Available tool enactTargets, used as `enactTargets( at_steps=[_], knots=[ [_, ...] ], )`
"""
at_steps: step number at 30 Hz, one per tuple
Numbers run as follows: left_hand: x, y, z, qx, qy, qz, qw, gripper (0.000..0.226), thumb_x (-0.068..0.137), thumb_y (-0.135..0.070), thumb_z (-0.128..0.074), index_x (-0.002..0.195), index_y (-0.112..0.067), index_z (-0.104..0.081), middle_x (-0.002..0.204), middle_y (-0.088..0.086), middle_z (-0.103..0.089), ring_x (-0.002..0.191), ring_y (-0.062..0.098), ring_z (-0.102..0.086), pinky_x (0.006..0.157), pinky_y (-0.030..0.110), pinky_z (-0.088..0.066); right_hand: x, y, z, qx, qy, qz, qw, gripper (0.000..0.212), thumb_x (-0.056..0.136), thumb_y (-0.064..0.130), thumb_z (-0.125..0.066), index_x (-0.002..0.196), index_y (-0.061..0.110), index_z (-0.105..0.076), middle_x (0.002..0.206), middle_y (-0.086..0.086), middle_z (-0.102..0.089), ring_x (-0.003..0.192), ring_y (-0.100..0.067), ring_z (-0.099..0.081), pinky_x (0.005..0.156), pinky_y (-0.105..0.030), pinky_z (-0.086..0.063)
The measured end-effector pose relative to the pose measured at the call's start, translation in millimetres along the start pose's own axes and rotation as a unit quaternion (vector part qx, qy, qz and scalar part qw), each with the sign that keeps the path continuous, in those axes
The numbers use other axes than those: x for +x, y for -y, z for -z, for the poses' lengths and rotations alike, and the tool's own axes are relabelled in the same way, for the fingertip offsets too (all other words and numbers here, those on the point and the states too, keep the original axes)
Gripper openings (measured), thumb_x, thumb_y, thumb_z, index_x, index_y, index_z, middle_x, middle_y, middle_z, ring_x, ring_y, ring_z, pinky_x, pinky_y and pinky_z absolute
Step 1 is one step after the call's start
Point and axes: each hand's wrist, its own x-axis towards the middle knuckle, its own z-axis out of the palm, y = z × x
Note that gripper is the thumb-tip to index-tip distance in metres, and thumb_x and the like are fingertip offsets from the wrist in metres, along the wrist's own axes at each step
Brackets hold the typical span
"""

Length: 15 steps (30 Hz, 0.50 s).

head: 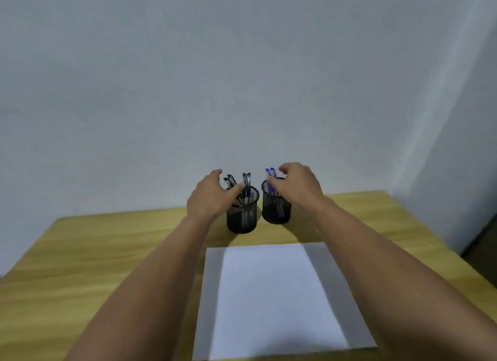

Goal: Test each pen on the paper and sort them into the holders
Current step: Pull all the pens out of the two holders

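Two black mesh holders stand side by side at the back of the table. The left holder [242, 218] has several black pens [246, 184] standing in it. The right holder [277, 210] has blue pens [270, 174]. My left hand [211, 196] is over the left holder, fingers spread around the black pens and thumb against one of them. My right hand [300, 184] hovers at the right holder, fingers curled, thumb touching the blue pens. A blank white sheet of paper [271, 293] lies in front of the holders between my forearms.
The yellow wooden table [94, 253] runs up to a plain grey wall [242, 92] just behind the holders. At the right, the table's edge gives onto a dark floor [481, 242].
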Motion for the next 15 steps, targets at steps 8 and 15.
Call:
enactTargets(
  at_steps=[8,15],
  knots=[
    [49.4,7.6,-24.5,-0.243,0.116,0.069,0.961,0.057,0.072,-0.059,-0.082,0.092,-0.005,-0.075,0.087,0.010,-0.077,0.074,0.018,-0.070,0.073,0.033,-0.057,42.6,-18.1,-27.5,0.029,-0.003,-0.030,0.999,0.045,0.087,0.061,-0.076,0.094,0.016,-0.077,0.095,0.000,-0.075,0.093,-0.023,-0.069,0.080,-0.038,-0.057],
    [60.7,15.0,-39.8,-0.298,0.202,0.074,0.930,0.044,0.073,-0.047,-0.086,0.100,-0.013,-0.078,0.097,0.005,-0.079,0.096,0.024,-0.075,0.091,0.038,-0.058,54.3,-36.8,-49.9,0.152,0.010,-0.044,0.987,0.043,0.087,0.048,-0.083,0.075,0.009,-0.071,0.075,-0.006,-0.073,0.071,-0.021,-0.066,0.071,-0.035,-0.051]
  ],
)
